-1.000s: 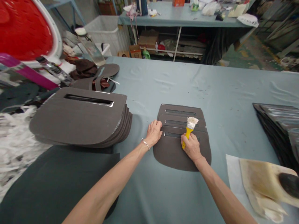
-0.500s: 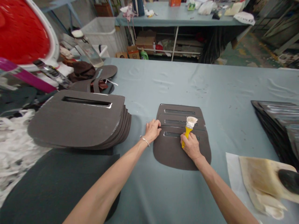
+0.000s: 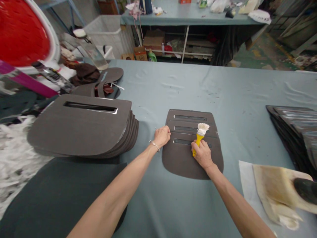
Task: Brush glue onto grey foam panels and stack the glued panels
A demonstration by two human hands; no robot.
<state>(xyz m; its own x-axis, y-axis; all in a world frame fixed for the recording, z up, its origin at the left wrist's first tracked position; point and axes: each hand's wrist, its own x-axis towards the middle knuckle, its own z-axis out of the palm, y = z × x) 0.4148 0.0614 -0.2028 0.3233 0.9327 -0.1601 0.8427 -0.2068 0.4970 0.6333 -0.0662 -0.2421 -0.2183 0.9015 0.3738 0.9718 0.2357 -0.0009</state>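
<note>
A dark brown panel [image 3: 188,158] with three slots and a rounded near edge lies flat on the table. At its left edge, my left hand [image 3: 162,136] is closed, its fingertips pinching the edge where a layer's seam runs across. My right hand [image 3: 203,154] grips the yellow handle of a paintbrush [image 3: 199,137]. The brush's white bristles point up and away, over the right part of the slots. My right hand's lower side rests on or just above the panel; which one I cannot tell.
To the left stands a stack of brown panels [image 3: 81,132], the top one slotted, over a dark green sheet [image 3: 56,195]. Black pieces [image 3: 294,129] are piled at the right. A stained cloth [image 3: 269,178] with a dark oval object lies nearer. Bottles [image 3: 90,49] stand back left.
The fingers of my left hand have drawn closer together at the panel's edge, and its wrist has turned slightly. My right hand and the paintbrush stay almost in place.
</note>
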